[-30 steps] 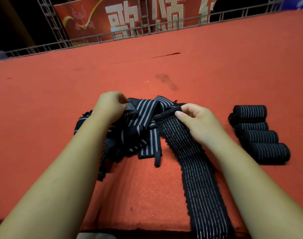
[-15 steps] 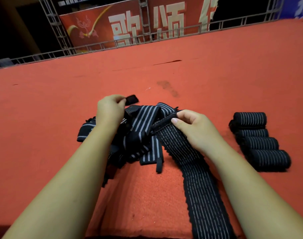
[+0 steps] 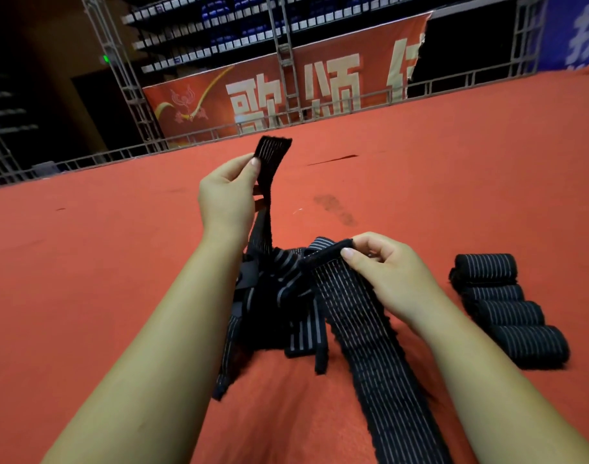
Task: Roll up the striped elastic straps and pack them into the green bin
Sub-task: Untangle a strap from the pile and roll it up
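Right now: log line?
left hand: holds strap end raised | right hand: pinches long strap | rolled straps: four, aside | green bin: unseen

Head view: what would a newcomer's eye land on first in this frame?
The left hand pinches one strap end up above the red carpet, mid-frame. Just below, the right hand pinches the end of a long striped strap running toward the camera, beside a tangled pile. At right lies a row of four rolled straps.
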Demonstrator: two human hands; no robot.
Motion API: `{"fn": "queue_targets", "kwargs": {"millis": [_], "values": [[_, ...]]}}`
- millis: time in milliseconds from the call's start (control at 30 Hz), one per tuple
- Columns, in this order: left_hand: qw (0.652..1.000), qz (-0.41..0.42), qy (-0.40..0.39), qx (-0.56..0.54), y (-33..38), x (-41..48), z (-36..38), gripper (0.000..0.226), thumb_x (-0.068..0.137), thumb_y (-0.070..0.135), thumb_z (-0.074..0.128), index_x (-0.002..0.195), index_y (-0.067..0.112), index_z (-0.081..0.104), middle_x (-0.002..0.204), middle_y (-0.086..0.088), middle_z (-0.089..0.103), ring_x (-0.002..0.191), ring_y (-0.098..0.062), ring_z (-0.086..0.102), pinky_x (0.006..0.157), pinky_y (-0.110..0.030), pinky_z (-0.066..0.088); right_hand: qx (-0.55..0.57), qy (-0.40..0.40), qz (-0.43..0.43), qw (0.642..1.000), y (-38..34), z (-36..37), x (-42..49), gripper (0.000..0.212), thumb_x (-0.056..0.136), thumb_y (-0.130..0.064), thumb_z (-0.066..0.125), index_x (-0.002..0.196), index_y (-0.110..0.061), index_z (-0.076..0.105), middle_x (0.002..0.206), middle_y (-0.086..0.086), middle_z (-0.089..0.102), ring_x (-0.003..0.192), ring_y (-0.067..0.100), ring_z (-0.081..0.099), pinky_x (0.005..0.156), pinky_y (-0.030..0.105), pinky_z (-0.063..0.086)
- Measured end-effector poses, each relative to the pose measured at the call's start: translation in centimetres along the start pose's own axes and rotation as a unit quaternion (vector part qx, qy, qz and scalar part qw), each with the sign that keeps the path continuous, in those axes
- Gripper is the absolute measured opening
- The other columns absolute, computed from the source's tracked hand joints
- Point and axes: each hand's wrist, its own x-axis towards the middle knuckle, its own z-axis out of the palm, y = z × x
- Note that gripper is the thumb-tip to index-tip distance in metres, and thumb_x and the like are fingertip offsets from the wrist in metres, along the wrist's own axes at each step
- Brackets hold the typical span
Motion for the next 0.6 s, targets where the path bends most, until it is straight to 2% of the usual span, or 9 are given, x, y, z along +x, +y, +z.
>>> {"fn": "queue_targets", "kwargs": {"millis": [67,100,167,233,267,333,433,500,600], "values": [[0.999,-0.025,-0.026,-0.040,0.7,-0.8,1.0,0.016,0.106,0.020,0.070,0.116,0.020,0.082,0.103,-0.010,0.083,0.083,-0.024,0.079,0.076,-0.046,0.068,0.023,-0.004,0.008,1.000,-0.2,-0.1,0.1,0.011,0.101,-0.036,0.072,0.109,-0.029,0.077,0.097,0.008,0.080,0.089,0.034,0.077,0.082,0.050,0.060],[0.997,-0.035,-0.039,-0.052,1.0,-1.2,1.6,0.017,0.105,0.021,0.071,0.118,0.019,0.081,0.104,-0.011,0.083,0.083,-0.025,0.078,0.075,-0.044,0.067,0.039,-0.004,0.012,0.999,-0.3,-0.1,0.1,0.011,0.101,-0.035,0.073,0.110,-0.029,0.078,0.100,0.009,0.080,0.086,0.033,0.076,0.078,0.048,0.058],[0.994,-0.052,-0.068,-0.061,1.3,-2.1,2.9,0.016,0.104,0.021,0.071,0.118,0.019,0.081,0.100,-0.011,0.081,0.081,-0.025,0.073,0.068,-0.039,0.062,0.056,-0.001,0.004,0.998,-0.6,-0.1,0.1,0.006,0.100,-0.031,0.075,0.104,-0.031,0.079,0.114,-0.006,0.077,0.086,0.014,0.075,0.074,0.031,0.054],[0.989,-0.073,-0.105,-0.070,1.3,-3.1,4.3,0.017,0.103,0.018,0.073,0.118,0.016,0.081,0.095,-0.010,0.078,0.079,-0.024,0.069,0.065,-0.035,0.060,0.049,0.002,-0.017,0.999,-0.9,0.1,0.2,0.007,0.100,-0.028,0.075,0.099,-0.033,0.080,0.120,-0.018,0.072,0.098,0.006,0.073,0.081,0.026,0.054],[0.985,-0.085,-0.131,-0.073,1.3,-3.6,4.9,0.018,0.102,0.017,0.073,0.119,0.014,0.080,0.094,-0.011,0.078,0.078,-0.024,0.069,0.067,-0.035,0.061,0.048,0.003,-0.022,0.999,-0.9,0.2,0.3,0.007,0.100,-0.028,0.076,0.098,-0.033,0.081,0.117,-0.018,0.073,0.101,0.008,0.073,0.086,0.027,0.054],[0.973,-0.116,-0.191,-0.064,1.3,-4.7,5.7,0.020,0.101,0.014,0.074,0.121,0.010,0.080,0.099,-0.016,0.081,0.078,-0.026,0.073,0.069,-0.036,0.062,0.071,0.009,-0.010,0.997,-1.0,0.4,0.3,0.006,0.101,-0.028,0.074,0.101,-0.029,0.081,0.106,-0.008,0.079,0.093,0.013,0.075,0.083,0.032,0.056],[0.955,-0.164,-0.246,-0.029,0.8,-5.3,6.1,0.023,0.101,0.013,0.074,0.122,0.010,0.079,0.106,-0.020,0.081,0.084,-0.027,0.079,0.076,-0.039,0.063,0.093,0.031,0.011,0.995,-0.4,0.3,0.4,0.010,0.104,-0.028,0.071,0.105,-0.029,0.081,0.101,0.000,0.082,0.090,0.017,0.077,0.087,0.043,0.061],[0.945,-0.183,-0.270,-0.023,0.3,-5.1,5.7,0.023,0.100,0.012,0.074,0.122,0.010,0.079,0.111,-0.018,0.081,0.090,-0.028,0.080,0.086,-0.042,0.061,0.093,0.058,0.025,0.994,0.2,0.2,0.6,0.012,0.105,-0.027,0.069,0.102,-0.029,0.080,0.098,-0.002,0.082,0.088,0.015,0.077,0.087,0.044,0.061],[0.933,-0.172,-0.316,-0.017,-0.6,-4.4,4.7,0.022,0.102,0.011,0.071,0.122,0.009,0.079,0.119,-0.009,0.081,0.108,-0.029,0.080,0.099,-0.045,0.061,0.136,0.081,0.062,0.985,0.9,0.4,0.9,0.013,0.105,-0.023,0.067,0.102,-0.023,0.080,0.094,0.003,0.082,0.081,0.017,0.075,0.078,0.039,0.060]]}}
